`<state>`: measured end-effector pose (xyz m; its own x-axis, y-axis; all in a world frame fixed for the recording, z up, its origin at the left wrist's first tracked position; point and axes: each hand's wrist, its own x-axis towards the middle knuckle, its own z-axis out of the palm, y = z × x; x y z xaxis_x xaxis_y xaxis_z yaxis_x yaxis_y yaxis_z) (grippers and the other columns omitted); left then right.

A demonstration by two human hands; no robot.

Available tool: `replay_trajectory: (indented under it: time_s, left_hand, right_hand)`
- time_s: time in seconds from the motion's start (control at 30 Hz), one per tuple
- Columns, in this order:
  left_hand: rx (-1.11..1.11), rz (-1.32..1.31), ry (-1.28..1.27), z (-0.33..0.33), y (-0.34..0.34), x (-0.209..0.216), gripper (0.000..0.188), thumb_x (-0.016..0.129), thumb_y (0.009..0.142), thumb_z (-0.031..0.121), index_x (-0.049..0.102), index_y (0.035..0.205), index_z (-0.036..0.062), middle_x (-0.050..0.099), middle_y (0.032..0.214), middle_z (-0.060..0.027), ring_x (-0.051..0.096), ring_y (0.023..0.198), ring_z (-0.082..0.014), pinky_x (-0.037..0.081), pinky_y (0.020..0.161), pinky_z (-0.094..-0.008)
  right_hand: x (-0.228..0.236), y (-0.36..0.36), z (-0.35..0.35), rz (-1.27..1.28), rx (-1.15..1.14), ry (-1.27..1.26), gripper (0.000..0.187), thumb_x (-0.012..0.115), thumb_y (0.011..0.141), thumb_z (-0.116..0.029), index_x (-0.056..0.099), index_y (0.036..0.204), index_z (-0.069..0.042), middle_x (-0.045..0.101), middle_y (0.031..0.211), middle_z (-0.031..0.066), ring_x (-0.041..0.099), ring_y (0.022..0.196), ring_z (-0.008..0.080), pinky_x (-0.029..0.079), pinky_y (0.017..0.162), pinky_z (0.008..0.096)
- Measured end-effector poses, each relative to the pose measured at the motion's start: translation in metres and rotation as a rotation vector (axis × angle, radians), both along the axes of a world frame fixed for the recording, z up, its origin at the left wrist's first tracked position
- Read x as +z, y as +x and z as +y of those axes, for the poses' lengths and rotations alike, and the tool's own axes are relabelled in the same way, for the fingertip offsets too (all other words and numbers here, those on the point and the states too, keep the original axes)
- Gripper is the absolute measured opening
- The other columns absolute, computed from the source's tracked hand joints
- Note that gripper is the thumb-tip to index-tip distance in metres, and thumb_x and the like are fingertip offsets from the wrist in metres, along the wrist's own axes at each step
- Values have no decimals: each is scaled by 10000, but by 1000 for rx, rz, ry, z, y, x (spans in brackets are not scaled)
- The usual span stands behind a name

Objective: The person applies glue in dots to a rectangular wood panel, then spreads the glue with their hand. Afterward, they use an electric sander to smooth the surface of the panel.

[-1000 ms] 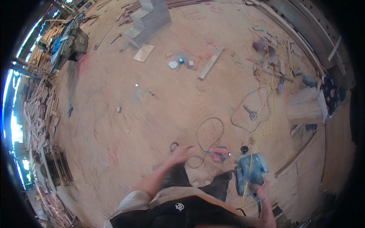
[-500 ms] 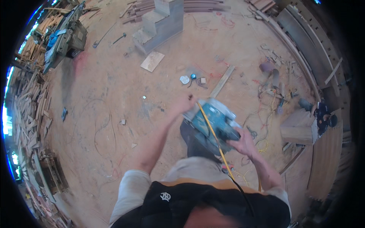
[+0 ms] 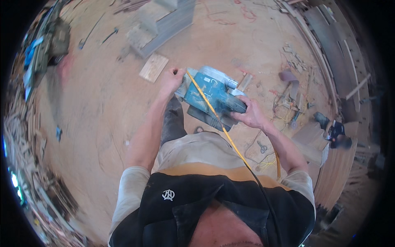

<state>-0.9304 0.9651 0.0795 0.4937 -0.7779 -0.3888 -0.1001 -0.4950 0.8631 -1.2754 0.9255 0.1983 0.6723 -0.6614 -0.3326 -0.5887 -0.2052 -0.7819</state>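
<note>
I hold a teal belt sander (image 3: 205, 88) in front of my body, above the floor. My right hand (image 3: 252, 113) is wrapped round its dark rear handle. My left hand (image 3: 172, 81) is closed at its front end; the exact grip there is partly hidden. A yellow cord (image 3: 210, 106) runs across the sander's top and back over my chest, turning black near my shoulder. Beneath the sander, part of my dark-trousered leg (image 3: 174, 119) shows.
A grey stepped wooden block (image 3: 168, 31) stands ahead, with a flat board (image 3: 154, 68) near it. To the right lie a loose sanding belt (image 3: 290, 80), tangled cords (image 3: 284, 117) and scissors (image 3: 262, 147). Another person (image 3: 337, 133) is beside a large timber block (image 3: 310, 142). Scrap wood (image 3: 24, 164) lines the left.
The sander and both hands have moved up and left in the picture, with both hands still on it. The view has shifted, and small items ahead on the floor are now covered.
</note>
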Motion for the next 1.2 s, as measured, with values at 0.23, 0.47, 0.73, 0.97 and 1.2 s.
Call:
replay_trajectory:
  time_s: [0.23,0.47,0.73,0.97,1.2]
  left_hand:
    - [-716,-558,-547,-231,102,42,275,643,1045,230,722,1244,59,759,1037,-130,729,951,-257,578,861,-393]
    - [-1047,-188,-206,-414,89,38,469,665,1052,243,603,1501,125,768,1174,-191,711,1150,-412,556,1033,-483]
    - [-1670,-365,-317,-569,55,-50,410,625,1079,262,620,1443,75,736,1218,-272,722,1111,-460,573,941,-519]
    - [-1348,244,-578,-620,-93,64,505,677,992,183,610,1485,95,718,1290,-185,699,1213,-339,561,987,-463]
    - [-1087,-969,-152,-675,38,32,606,727,997,439,610,1476,87,673,1393,-274,630,1324,-432,507,1102,-535]
  right_hand:
    - [26,105,-142,30,-206,-104,513,842,800,-194,730,1272,-24,769,1058,149,733,946,232,577,884,392]
    - [31,144,-255,259,-403,-32,543,846,808,-177,725,1313,-18,791,1069,125,738,931,206,580,874,376]
    - [-90,146,-349,303,-554,-35,582,848,806,-327,737,1317,-72,793,1016,190,784,889,326,608,846,445]
    - [-145,172,-399,169,-641,-33,584,820,816,-385,725,1321,-108,778,966,206,751,939,442,577,836,551]
    - [-111,146,-430,-17,-737,80,600,863,837,-332,706,1357,-76,793,1113,194,773,1048,343,595,935,451]
